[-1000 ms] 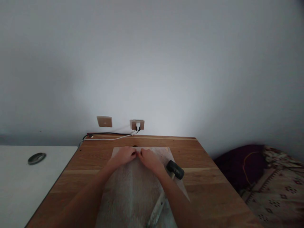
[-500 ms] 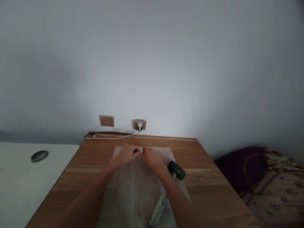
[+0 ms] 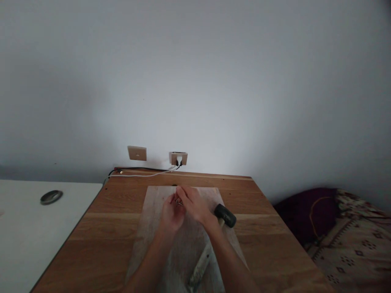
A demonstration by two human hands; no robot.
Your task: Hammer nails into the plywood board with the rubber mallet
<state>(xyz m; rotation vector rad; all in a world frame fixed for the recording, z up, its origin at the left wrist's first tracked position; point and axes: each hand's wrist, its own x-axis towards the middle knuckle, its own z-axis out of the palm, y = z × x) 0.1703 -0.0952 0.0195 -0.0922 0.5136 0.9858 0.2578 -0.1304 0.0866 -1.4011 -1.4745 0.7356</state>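
My left hand [image 3: 172, 211] is turned palm up and cupped, with several thin metal nails [image 3: 179, 202] lying in its palm. Over them, from the right, leans my right hand [image 3: 195, 204], its fingers together and pointing into the left palm; what its fingertips pinch, if anything, is hidden. Both hands are above the far part of a worn wooden board [image 3: 180, 260]. Beside my right forearm lies a mallet with a black head [image 3: 225, 215] and a pale, worn handle [image 3: 200, 266], partly covered by that forearm.
The board rests on a brown wooden table [image 3: 269, 240] against the wall. Cables [image 3: 143, 176] run along its back edge to a wall socket [image 3: 179, 158]. A white surface at left [image 3: 61, 228] bears a dark ring [image 3: 51, 197]. Patterned cloth [image 3: 351, 252] and a purple cushion [image 3: 305, 215] are at right.
My left hand has turned from palm down to a palm-up cup, showing the nails. My right hand has come over it. The mallet has stayed on the board.
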